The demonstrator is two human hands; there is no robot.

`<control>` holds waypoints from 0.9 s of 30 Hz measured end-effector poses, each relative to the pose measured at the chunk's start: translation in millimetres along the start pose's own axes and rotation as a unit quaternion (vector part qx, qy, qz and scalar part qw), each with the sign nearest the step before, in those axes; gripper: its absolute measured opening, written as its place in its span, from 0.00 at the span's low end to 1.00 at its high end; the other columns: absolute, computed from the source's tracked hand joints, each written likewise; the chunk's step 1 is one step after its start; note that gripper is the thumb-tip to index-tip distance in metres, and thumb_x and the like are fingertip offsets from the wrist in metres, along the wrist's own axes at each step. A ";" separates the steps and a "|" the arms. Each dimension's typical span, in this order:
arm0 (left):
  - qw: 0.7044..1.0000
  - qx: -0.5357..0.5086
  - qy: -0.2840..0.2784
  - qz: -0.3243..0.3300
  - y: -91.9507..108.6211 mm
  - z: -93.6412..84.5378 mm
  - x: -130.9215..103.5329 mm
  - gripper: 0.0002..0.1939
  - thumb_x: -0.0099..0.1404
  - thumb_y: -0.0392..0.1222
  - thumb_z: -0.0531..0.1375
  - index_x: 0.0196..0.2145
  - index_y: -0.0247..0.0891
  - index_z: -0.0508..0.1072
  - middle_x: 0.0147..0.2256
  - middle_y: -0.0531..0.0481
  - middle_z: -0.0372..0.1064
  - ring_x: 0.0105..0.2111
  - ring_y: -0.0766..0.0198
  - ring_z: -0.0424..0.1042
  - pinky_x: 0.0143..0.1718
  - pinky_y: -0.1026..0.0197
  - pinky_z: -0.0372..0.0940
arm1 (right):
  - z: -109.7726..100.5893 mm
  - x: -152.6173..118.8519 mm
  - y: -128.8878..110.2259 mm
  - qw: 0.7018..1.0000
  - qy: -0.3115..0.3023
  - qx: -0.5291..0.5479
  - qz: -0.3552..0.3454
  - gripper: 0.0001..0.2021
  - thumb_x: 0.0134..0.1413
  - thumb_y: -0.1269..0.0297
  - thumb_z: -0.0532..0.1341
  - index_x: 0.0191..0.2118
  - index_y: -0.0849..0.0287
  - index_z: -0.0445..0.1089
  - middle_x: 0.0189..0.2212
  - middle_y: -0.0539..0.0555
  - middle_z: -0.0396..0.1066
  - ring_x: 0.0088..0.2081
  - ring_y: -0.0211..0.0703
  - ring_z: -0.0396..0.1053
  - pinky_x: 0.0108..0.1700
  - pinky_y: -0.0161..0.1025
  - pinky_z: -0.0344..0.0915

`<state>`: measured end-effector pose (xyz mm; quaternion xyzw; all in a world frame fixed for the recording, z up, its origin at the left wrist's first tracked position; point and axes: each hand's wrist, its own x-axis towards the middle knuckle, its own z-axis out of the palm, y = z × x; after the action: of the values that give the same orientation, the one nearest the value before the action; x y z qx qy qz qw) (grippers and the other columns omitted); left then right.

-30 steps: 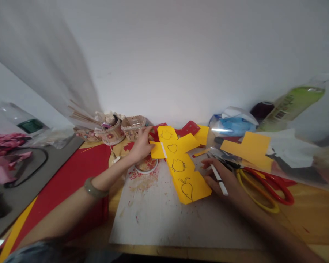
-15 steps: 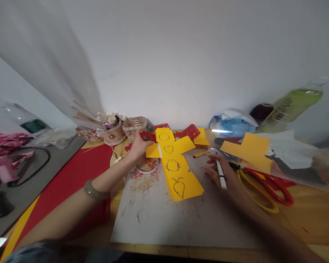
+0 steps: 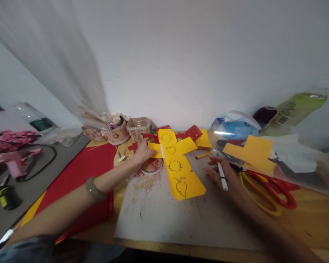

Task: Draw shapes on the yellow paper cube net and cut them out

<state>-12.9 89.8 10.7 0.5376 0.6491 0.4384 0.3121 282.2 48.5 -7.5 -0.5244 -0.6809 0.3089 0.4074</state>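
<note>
A yellow paper cutout (image 3: pixel 178 157), shaped like an unfolded box, lies on a stained white board (image 3: pixel 159 219). Cat heads, a heart and a radish are drawn on it in black, and a white strip runs along its left flap. My left hand (image 3: pixel 142 151) pinches the outer end of that flap, its fingertips partly hidden. To the right of the cutout, my right hand (image 3: pixel 226 170) holds a white marker pen (image 3: pixel 221 173) between its fingers, apart from the paper. Under the left wrist is a round lid-like dish (image 3: pixel 152 167) with red specks.
Scissors (image 3: pixel 263 197) and another yellow cutout (image 3: pixel 252 151) lie right. A tilted bottle (image 3: pixel 298 109) and a blue packet (image 3: pixel 235 126) stand by the wall. Decorated baskets (image 3: pixel 117 133) sit back left. Red paper (image 3: pixel 79 179) and a pink glue gun (image 3: pixel 13 162) lie left.
My left hand has moved down slightly along the outer end of the cutout's left flap. The whole view has shifted a little; the right hand keeps its hold on the marker.
</note>
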 end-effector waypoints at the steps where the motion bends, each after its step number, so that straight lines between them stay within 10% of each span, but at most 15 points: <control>1: 1.000 0.000 -0.003 -0.004 2.0 -0.1 0.6 0.17 0.69 0.45 0.59 0.53 0.35 0.67 0.50 0.43 0.65 0.45 0.56 0.70 0.45 0.49 0.69 | 0.2 0.2 -0.2 1.000 0.002 0.002 0.003 0.17 0.54 0.51 0.59 0.46 0.53 0.61 0.38 0.54 0.66 0.31 0.45 0.67 0.31 0.45 0.67; 17: 0.989 -0.128 0.049 -0.056 42.3 -15.1 -24.8 0.18 0.69 0.43 0.59 0.54 0.36 0.65 0.49 0.43 0.65 0.43 0.57 0.71 0.42 0.52 0.70 | -0.1 -2.2 -5.9 0.999 0.003 0.042 0.027 0.21 0.58 0.45 0.54 0.50 0.53 0.57 0.41 0.56 0.63 0.33 0.46 0.72 0.30 0.42 0.72; 27: 0.970 -0.211 -0.019 -0.121 36.7 -22.8 -19.1 0.15 0.70 0.44 0.59 0.50 0.34 0.68 0.46 0.44 0.67 0.41 0.59 0.71 0.41 0.53 0.70 | 0.8 0.2 -8.9 0.997 0.035 0.065 0.030 0.21 0.55 0.44 0.56 0.48 0.52 0.58 0.39 0.56 0.65 0.32 0.48 0.73 0.29 0.45 0.74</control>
<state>-12.9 67.2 52.3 0.3851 0.5964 0.5139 0.4816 277.3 46.4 -0.3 -0.5276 -0.6285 0.3465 0.4545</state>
